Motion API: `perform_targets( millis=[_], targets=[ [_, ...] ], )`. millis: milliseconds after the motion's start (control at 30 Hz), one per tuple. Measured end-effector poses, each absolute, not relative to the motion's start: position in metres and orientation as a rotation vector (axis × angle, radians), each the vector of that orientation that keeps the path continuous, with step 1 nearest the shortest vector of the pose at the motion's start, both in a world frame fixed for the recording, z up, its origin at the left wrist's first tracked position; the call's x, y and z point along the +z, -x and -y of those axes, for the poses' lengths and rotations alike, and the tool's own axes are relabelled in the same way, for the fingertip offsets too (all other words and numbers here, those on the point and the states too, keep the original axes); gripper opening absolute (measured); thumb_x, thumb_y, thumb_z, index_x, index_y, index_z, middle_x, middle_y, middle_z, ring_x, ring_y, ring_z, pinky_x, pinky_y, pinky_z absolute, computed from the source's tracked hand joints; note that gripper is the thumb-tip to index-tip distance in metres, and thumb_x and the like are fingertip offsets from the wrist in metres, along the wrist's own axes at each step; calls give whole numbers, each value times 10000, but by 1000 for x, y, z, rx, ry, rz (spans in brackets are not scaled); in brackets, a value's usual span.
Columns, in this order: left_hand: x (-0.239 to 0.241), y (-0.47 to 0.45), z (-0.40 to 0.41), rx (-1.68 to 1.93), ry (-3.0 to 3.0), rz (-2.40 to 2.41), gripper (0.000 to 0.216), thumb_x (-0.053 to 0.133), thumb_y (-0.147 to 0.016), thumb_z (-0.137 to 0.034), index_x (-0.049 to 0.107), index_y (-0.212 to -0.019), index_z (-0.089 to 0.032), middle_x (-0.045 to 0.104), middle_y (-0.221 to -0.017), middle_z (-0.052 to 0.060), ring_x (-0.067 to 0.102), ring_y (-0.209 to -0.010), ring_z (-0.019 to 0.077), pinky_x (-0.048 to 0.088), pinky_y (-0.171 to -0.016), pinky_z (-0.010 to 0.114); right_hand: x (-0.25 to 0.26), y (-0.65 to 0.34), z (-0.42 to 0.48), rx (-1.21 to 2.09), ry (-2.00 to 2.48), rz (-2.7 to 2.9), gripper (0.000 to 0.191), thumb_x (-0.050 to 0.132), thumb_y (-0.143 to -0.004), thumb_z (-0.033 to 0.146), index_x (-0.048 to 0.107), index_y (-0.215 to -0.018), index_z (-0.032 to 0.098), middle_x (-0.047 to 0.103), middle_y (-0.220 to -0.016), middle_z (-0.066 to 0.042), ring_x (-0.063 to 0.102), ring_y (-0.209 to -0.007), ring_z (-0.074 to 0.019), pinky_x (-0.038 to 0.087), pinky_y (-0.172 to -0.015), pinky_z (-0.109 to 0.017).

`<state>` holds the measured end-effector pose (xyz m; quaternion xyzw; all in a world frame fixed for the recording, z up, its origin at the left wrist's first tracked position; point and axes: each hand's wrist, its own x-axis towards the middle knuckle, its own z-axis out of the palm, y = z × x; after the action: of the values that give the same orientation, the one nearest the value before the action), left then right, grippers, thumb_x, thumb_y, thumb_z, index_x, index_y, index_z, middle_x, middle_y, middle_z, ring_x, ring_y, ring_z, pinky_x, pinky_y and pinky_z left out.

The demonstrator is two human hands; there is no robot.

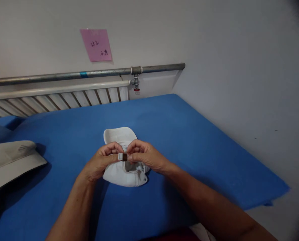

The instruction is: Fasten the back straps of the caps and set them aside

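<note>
A white cap (121, 174) lies on the blue sheet (179, 134) in front of me, its brim (118, 134) pointing away. My left hand (102, 162) and my right hand (146, 155) meet above the cap's rear opening. Between their fingertips they pinch the cap's back strap (122, 156), a short white band with a dark buckle. Both thumbs and forefingers are closed on that strap. The crown is bunched under my hands and partly hidden by them.
Beige caps (12, 162) are stacked at the left edge of the blue sheet. Behind runs a white radiator (64, 97) with a metal pipe (101, 72) and a red-tipped valve (136, 83). A pink note (96, 44) hangs on the wall. The wall stands close on the right.
</note>
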<state>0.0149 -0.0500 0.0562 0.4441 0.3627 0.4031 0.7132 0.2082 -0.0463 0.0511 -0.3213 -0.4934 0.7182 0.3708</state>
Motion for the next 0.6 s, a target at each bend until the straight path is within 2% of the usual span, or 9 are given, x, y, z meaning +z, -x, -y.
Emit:
perform_targets(
  millis=[167, 600],
  targets=[
    [56, -13, 50, 916, -962, -734, 240, 839, -613, -240, 667, -749, -142, 696, -672, 13, 627, -551, 111, 473, -521, 181, 57, -213, 46, 1802, 897, 1321, 239, 675, -629, 110, 603, -841, 191, 612, -615, 73, 572, -569, -71, 444, -607, -211],
    [52, -16, 51, 925, -985, -797, 259, 850, -576, -218, 659, -736, -146, 680, -682, 12, 603, -569, 109, 447, -535, 187, 61, -216, 46, 1781, 841, 1349, 211, 682, -626, 124, 605, -812, 192, 615, -600, 74, 564, -559, -73, 436, -599, -215]
  ],
)
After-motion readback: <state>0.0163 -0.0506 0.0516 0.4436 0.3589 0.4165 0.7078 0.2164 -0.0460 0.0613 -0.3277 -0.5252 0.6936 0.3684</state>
